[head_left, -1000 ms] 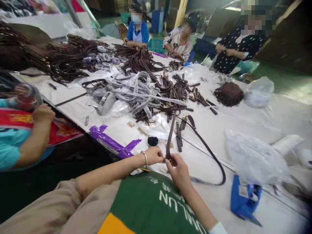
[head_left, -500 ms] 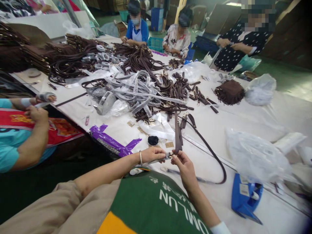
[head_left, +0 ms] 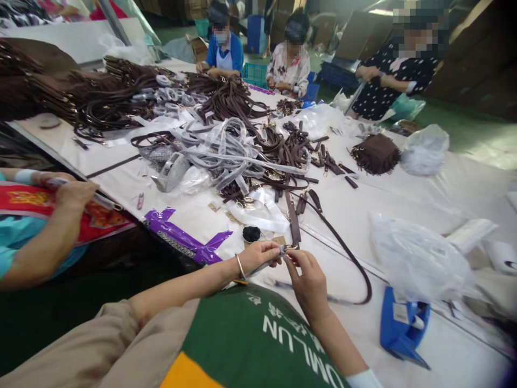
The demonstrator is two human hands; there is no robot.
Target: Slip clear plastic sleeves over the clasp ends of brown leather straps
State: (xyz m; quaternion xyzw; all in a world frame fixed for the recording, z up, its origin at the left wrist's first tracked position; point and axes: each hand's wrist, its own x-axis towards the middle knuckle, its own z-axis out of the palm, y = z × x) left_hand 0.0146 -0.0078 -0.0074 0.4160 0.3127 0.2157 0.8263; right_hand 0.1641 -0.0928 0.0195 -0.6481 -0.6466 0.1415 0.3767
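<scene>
My left hand [head_left: 262, 255] is closed on the grey, plastic-wrapped end of a brown strap [head_left: 294, 220], close to its metal clasp [head_left: 289, 247]. My right hand [head_left: 310, 276] pinches at the same wrapped end, just below the clasp; its fingertips partly hide what they grip. The flat brown length runs away from my hands towards the pile. A thin dark strap [head_left: 351, 245] curves round on the table to the right of my right hand. Just beyond my left hand sits a small round dark item [head_left: 251, 234].
A heap of plastic-wrapped straps [head_left: 226, 151] fills the table's middle. Purple tape [head_left: 189, 240] lines the near left edge. Right of me lie a clear plastic bag [head_left: 420, 258] and a blue tape dispenser [head_left: 404, 323]. A co-worker's hands [head_left: 72, 191] work at left; several people sit or stand across.
My right fingers have shifted from beside the brown strap to the wrapping below the clasp. Both hands stay close together. The co-worker's hands at left have moved, and a metal-tipped strap now shows there.
</scene>
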